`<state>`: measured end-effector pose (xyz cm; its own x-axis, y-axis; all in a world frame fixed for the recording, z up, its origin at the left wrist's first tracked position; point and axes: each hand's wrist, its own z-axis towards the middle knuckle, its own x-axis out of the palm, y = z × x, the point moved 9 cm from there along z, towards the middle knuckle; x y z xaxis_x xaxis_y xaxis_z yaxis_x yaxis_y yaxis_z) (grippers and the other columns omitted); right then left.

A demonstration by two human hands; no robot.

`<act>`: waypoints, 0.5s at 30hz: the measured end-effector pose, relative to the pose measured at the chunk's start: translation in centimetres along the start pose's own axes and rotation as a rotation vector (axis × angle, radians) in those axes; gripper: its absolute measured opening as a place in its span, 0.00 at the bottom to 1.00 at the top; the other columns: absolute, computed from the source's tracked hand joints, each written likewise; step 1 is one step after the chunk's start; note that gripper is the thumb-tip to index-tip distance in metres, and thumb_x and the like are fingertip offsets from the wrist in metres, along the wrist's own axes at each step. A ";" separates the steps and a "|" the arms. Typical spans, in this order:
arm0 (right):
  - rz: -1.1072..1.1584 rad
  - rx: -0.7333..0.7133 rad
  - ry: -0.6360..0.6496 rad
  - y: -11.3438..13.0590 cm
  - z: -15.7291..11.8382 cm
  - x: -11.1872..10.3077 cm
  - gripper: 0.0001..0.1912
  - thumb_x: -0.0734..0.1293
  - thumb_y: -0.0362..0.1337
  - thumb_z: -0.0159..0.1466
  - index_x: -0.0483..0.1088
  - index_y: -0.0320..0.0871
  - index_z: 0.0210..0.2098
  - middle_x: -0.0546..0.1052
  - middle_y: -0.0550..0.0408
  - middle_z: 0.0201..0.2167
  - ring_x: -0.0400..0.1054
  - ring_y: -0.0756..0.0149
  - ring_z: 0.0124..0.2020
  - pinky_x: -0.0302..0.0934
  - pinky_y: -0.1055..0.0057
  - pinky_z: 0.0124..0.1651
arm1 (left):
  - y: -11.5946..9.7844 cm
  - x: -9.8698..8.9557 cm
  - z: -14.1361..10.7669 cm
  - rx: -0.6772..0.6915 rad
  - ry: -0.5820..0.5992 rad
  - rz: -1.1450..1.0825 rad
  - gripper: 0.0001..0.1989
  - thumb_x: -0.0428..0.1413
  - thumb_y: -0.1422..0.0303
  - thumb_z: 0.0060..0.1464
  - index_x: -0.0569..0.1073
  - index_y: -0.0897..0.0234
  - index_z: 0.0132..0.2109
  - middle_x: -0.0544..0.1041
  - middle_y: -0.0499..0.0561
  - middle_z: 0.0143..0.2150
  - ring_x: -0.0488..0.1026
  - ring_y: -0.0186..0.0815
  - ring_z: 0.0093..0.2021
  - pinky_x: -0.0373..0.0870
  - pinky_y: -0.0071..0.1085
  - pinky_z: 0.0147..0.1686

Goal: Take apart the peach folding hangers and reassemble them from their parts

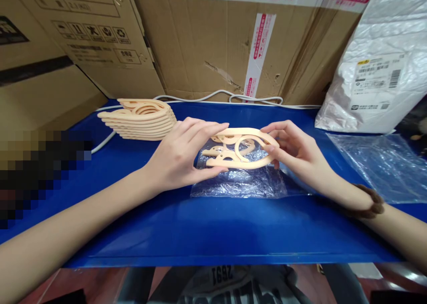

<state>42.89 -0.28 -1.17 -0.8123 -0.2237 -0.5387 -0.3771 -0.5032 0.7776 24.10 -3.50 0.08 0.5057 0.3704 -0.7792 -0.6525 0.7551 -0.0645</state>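
A cream plastic folding hanger point(245, 165) is held level between the 2 hands, just over a clear plastic bag. Its smooth, matte arms curve round to a blunt right end, with a ring-shaped loop between them and scalloped cut-outs toward the left. More cream parts show through the gaps; whether they belong to a 2nd hanger cannot be told.

The left hand point(180, 155) spans the hanger's left end, fingers over the far edge and thumb at the near edge. The right hand point(296, 148) pinches the rounded right end between thumb and fingers. A fuzzy brown band point(368, 202) circles the right wrist.

The clear plastic bag point(240, 186) is crinkled and glossy. Beyond the left hand, a neat stack of matching hangers point(143, 126) shows layered, rippling edges. All rest on a shiny blue tabletop point(213, 233); a 2nd, flatter clear bag point(383, 168) lies at right.

Behind it stands a puffy, wrinkled white parcel point(373, 104) with a printed label. A smooth white cable point(104, 142) runs behind the stack. Brown cardboard point(207, 42), scuffed and taped, walls the back.
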 end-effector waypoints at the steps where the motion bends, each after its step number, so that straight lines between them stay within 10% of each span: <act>1: -0.103 -0.069 0.004 0.6 -0.1 0.1 0.20 0.68 0.46 0.67 0.65 0.45 0.55 0.75 0.49 0.47 0.72 0.61 0.43 0.70 0.65 0.41 | -0.1 -0.1 0.0 -0.005 -0.008 0.006 0.33 0.62 0.57 0.56 0.64 0.62 0.65 0.76 0.59 0.57 0.72 0.50 0.55 0.68 0.49 0.54; 5: -0.466 -0.358 0.043 3.0 -0.8 1.2 0.35 0.72 0.50 0.62 0.59 0.47 0.63 0.68 0.42 0.59 0.65 0.49 0.59 0.64 0.51 0.59 | -0.7 -0.4 -0.1 -0.009 -0.024 0.008 0.32 0.61 0.56 0.56 0.64 0.60 0.64 0.77 0.58 0.56 0.73 0.50 0.53 0.69 0.49 0.52; 15: -0.666 -0.474 0.070 4.8 -1.3 1.5 0.34 0.71 0.45 0.62 0.57 0.47 0.63 0.69 0.41 0.58 0.65 0.46 0.57 0.62 0.49 0.57 | -1.4 0.7 -0.1 -0.004 0.125 -0.055 0.45 0.60 0.49 0.56 0.51 0.61 0.72 0.68 0.63 0.66 0.66 0.54 0.64 0.64 0.53 0.60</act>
<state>40.40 -4.08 1.32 -0.4495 0.2027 -0.8700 -0.5296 -0.8447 0.0768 25.32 -4.30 -0.44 0.4666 0.2579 -0.8461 -0.6284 0.7698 -0.1119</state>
